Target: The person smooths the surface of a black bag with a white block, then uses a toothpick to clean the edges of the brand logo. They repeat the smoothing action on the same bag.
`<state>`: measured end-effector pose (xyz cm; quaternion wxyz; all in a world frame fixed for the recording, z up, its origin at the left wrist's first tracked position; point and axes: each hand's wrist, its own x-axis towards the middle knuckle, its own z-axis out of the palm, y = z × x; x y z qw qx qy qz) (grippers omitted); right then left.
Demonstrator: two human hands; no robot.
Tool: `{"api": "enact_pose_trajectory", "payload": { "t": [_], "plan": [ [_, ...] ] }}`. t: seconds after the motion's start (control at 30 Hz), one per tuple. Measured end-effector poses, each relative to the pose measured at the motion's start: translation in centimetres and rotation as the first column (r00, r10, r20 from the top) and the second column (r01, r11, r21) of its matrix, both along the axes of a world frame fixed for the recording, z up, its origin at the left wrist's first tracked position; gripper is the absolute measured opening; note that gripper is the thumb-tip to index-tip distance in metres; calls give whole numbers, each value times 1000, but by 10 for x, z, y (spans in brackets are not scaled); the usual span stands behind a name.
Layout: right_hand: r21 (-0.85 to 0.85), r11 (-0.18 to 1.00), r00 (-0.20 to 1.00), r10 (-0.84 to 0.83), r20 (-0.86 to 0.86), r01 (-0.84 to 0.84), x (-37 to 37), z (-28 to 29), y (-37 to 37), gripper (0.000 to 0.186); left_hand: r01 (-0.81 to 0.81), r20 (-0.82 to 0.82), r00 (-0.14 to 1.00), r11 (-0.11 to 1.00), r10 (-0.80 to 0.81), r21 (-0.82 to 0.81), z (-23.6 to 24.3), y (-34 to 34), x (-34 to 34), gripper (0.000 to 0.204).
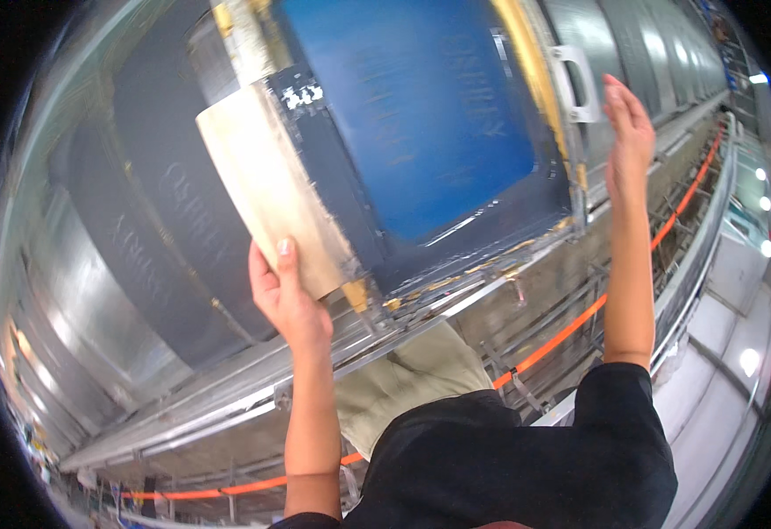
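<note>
My left hand (292,295) grips the lower end of a pale wooden squeegee (258,181), thumb on top and fingers round its outer edge. The squeegee lies slantwise along the left side of a printing screen (434,115), its inner edge smeared with dark ink. Blue mesh with faint lettering fills the screen's middle, and dark ink borders it. Just right of the frame, my right hand (630,132) is raised with its fingers stretched out, holding nothing. It is nearest to a white handle (577,84) on the frame's right side, apart from it.
The screen sits over a long printing table with dark printed panels (160,194) to the left and shiny silver ones (103,291) beyond. A metal rail (200,419) runs along the near edge. Below it stretches an orange strip (562,335).
</note>
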<state>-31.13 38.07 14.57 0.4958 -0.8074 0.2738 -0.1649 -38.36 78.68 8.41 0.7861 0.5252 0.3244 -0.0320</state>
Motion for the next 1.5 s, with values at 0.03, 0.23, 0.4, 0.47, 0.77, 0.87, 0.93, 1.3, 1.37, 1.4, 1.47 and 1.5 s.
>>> {"api": "enact_pose_trajectory", "payload": {
  "t": [0.03, 0.23, 0.4, 0.47, 0.77, 0.87, 0.93, 1.3, 1.37, 1.4, 1.47, 1.5],
  "plan": [
    [-71, 997, 1000, 13, 18, -12, -3, 4, 14, 28, -10, -1, 1000, 1000, 10, 25, -6, 2, -1, 41],
    [-305, 667, 728, 662, -178, -680, 1, 30, 143, 11, 81, 29, 996, 987, -86, 139, -4, 9, 4, 53],
    [-429, 416, 539, 814, -218, -802, 2, 19, 195, 16, 172, 17, 984, 960, -180, 220, 1, 18, 4, 58],
    [-441, 373, 505, 831, -232, -816, 2, 18, 203, 17, 218, 6, 974, 943, -227, 253, -1, 24, 2, 59],
    [-484, 152, 382, 822, -422, -862, -5, 15, 224, 18, 139, 74, 984, 961, -161, 240, -4, 37, -9, 69],
    [-475, 129, 369, 810, -455, -870, -8, 14, 229, 18, 114, 96, 985, 953, -147, 282, -3, 40, -12, 67],
    [-474, 120, 364, 806, -466, -872, -8, 14, 232, 17, 92, 112, 985, 947, -132, 308, -4, 44, -14, 71],
    [-83, 432, 433, 837, -336, -898, 2, 26, 231, 14, 8, 126, 990, 930, -59, 368, 16, 67, -17, 72],
    [99, 488, 431, 836, -338, -867, 11, 32, 231, 13, -16, 144, 988, 917, -46, 399, 20, 81, -17, 72],
    [137, 486, 420, 841, -341, -863, 16, 33, 233, 12, -25, 158, 986, 902, -47, 430, 20, 90, -16, 71],
    [183, 467, 391, 856, -337, -865, 24, 37, 239, 12, -55, 179, 983, 843, -50, 535, 18, 121, -15, 67],
    [192, 449, 373, 867, -332, -873, 29, 38, 243, 12, -73, 185, 982, 807, -45, 586, 17, 139, -15, 65]
  ]
}}
